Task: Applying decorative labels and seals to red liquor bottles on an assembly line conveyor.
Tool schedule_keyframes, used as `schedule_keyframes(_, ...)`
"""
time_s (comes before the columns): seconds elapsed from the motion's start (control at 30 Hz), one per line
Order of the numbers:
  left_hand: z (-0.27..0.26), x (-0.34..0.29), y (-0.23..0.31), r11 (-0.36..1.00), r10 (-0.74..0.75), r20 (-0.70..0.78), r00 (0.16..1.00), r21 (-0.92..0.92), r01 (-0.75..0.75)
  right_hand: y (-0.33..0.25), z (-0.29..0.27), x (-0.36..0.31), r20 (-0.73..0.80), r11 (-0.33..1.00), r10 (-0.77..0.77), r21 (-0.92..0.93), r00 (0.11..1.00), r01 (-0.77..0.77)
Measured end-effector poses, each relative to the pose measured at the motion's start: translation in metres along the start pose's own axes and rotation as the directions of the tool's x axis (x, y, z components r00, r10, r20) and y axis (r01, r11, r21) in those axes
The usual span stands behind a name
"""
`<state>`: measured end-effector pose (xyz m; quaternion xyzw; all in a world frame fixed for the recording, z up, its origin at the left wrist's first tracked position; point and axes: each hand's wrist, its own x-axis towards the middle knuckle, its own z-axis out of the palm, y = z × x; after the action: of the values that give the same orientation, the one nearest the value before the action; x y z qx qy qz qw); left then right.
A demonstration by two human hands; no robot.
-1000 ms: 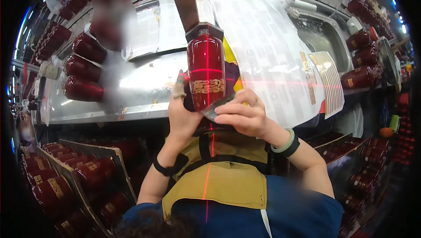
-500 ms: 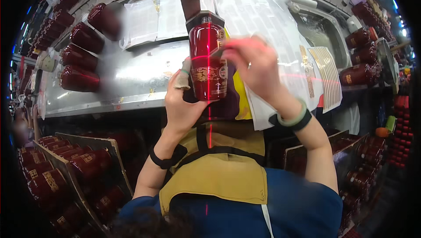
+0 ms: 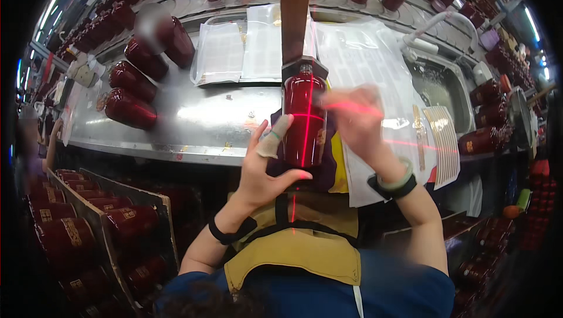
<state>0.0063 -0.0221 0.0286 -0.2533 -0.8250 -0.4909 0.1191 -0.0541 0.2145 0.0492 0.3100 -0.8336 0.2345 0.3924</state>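
Steel worktop [image 3: 193, 120] spans mid-frame. The dark red bottle [image 3: 303, 120] at frame centre stands on a jig with red laser cross. Left hand [image 3: 271, 168] cups its lower left side, fingers spread. Right hand [image 3: 359, 120] has shifted lower than half a second ago, blurred, fingers apart, touching the bottle's right edge; label pressing seems ongoing.

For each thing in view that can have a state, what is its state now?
Red bottle: upright under a jig, crossed by red laser lines.
Left hand: open, fingers against the red bottle.
Right hand: blurred, beside the red bottle.
Bottles on the bench: lying on their sides.
Label sheets: stacked.
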Motion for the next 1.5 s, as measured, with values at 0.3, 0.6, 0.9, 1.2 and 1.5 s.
schedule_keyframes(0.3,-0.066,0.080,-0.127,0.802,-0.178,-0.235,0.956,0.528,0.279,-0.029,-0.046,-0.026,0.064,0.726,0.606,0.363,0.793,-0.584)
schedule_keyframes(0.6,-0.098,0.128,-0.156,0.786,-0.358,0.037,0.933,0.551,0.279,-0.034,-0.051,-0.054,0.114,0.466,0.812,0.462,0.572,-0.754)
schedule_keyframes(0.9,-0.113,0.159,-0.201,0.845,-0.381,0.376,0.845,0.512,0.153,-0.035,-0.040,-0.055,0.137,0.525,0.783,0.378,0.607,-0.763)
schedule_keyframes(1.2,-0.123,0.177,-0.191,0.838,-0.337,0.594,0.730,0.543,-0.055,-0.035,-0.037,-0.056,0.168,0.525,0.778,0.357,0.606,-0.773)
schedule_keyframes(1.5,-0.145,0.193,-0.222,0.811,-0.173,0.244,0.954,0.586,-0.003,-0.009,-0.034,-0.028,0.154,0.492,0.786,0.432,0.599,-0.756)
